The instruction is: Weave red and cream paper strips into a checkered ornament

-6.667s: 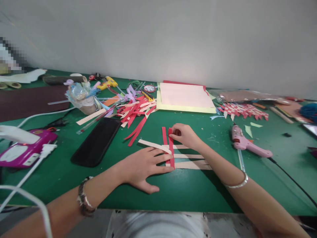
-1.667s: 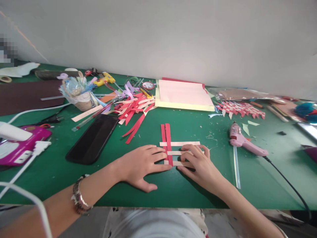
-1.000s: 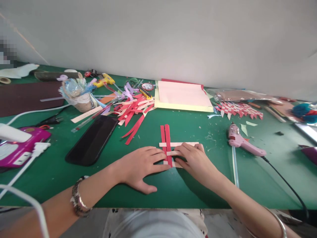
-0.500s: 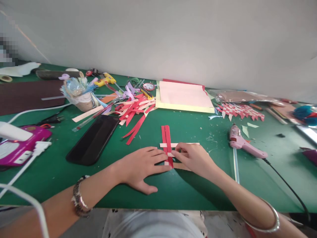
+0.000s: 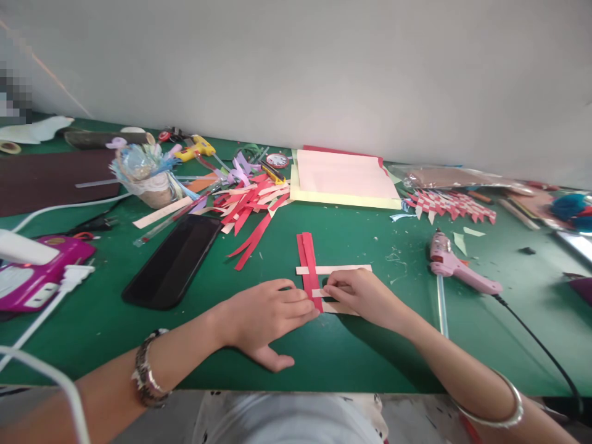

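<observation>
The spread left hand [image 5: 271, 313] is seemingly steadying red strips [image 5: 310, 256]; the right hand [image 5: 358, 295] is pinching a pale strip [image 5: 318, 293].

Soft, even, moderately bright light falls across the scene, its source out of frame. The plain gray wall [image 5: 296, 74] is palest around its middle and dimmer toward the upper corners. A milky sheen washes the right side of the green tabletop [image 5: 546, 265]. A broad, soft-edged shadow lies under the right hand [image 5: 363, 293] and forearm. Wide-angle stretching elongates both forearms toward the lower corners. The white cord [image 5: 60, 376] at lower left looks blurry; blocky pixelation covers the far upper left.
</observation>
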Demonstrator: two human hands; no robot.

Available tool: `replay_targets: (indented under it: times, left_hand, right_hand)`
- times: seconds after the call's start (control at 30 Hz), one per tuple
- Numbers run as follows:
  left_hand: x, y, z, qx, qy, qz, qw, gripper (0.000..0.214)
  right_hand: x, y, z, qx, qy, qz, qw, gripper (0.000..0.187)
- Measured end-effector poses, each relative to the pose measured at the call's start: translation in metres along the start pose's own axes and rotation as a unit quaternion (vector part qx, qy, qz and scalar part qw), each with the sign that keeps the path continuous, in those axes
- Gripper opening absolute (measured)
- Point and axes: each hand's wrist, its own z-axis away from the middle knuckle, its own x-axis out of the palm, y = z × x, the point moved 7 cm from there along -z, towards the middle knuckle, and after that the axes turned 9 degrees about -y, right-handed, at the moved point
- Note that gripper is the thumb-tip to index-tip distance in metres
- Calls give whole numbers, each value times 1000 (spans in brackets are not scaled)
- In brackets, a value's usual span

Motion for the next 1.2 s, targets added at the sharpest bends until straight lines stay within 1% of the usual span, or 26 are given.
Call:
replay_targets:
  times: [0.17, 0.4, 0.53, 0.7, 0.83, 1.0, 1.2]
  left_hand:
    - [1, 0, 0, -4, -6, -1, 1000, 58]
    - [2, -1, -1, -9, -7, 7, 1000, 60]
    - [0, 0, -2, -4, -2, 11, 1000, 60]
    - [1, -1, -2, -6, -4, 11, 1000, 61]
    - [2, -1, -2, -5, -7, 13, 1000, 60]
    - [2, -1, -2, -9, -11, 6, 1000, 59]
    - [3, -2, -1, -11, -13, 3, 1000, 59]
  right_hand:
    - [2, 1, 1, -3, -15, -43, 999, 22]
    - [2, -5, 4, -48, -23, 11, 999, 23]
    - [2, -8, 4, -65, -40, 12, 997, 24]
    - [1, -7, 4, -53, -38, 32, 997, 27]
    - [0, -5, 4, -45, -21, 51, 997, 23]
    - [2, -8, 3, -86, -37, 32, 995, 23]
    - [4, -4, 1, -96, -46, 7, 994, 27]
